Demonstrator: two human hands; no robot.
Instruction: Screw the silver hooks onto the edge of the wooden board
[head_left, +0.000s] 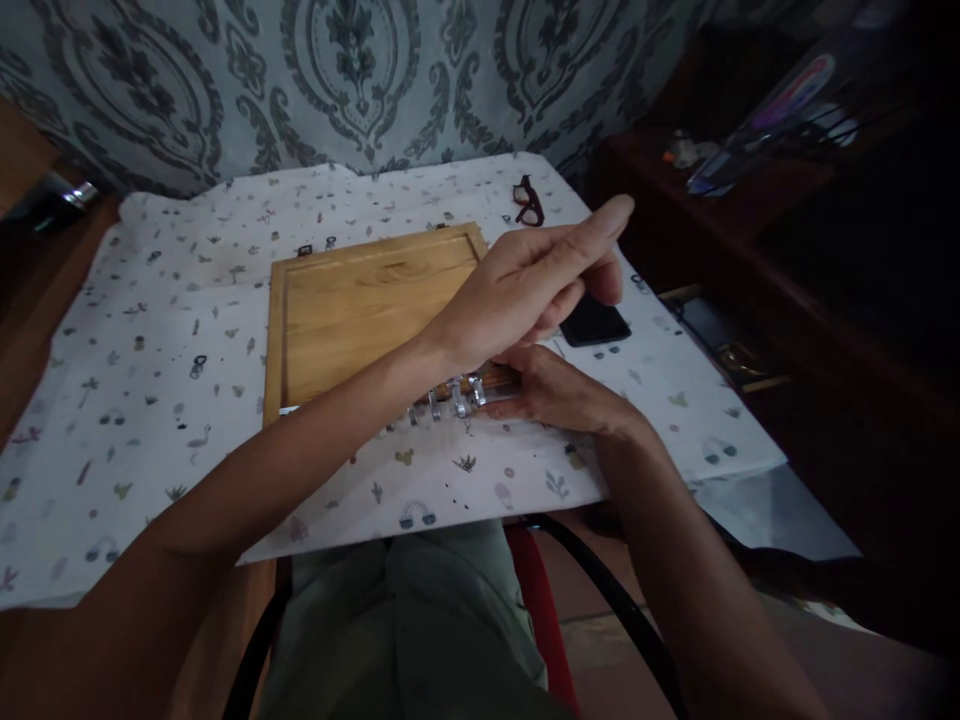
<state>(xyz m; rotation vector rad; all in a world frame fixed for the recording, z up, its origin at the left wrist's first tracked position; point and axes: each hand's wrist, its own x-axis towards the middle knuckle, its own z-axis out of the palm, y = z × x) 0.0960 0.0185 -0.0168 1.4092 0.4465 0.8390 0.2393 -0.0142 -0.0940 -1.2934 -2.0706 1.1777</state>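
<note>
My left hand (525, 290) is raised over the right end of a wooden board (360, 310), one digit stretched out and the others loosely curled, with nothing visible in it. Below it, my right hand (551, 385) has its fingers around the right end of a clear plastic piece with shiny loops (459, 397). That piece lies along the near edge of the board, and my left forearm partly covers it. Something brown shows between the fingers of my right hand, too small to name.
A black phone (596, 322) lies right of my hands on the patterned white tablecloth (187, 330). Dark-framed glasses (529, 202) rest farther back. An open drawer (731, 345) and dark furniture stand at the right. A black chair armrest (607, 590) is below the table.
</note>
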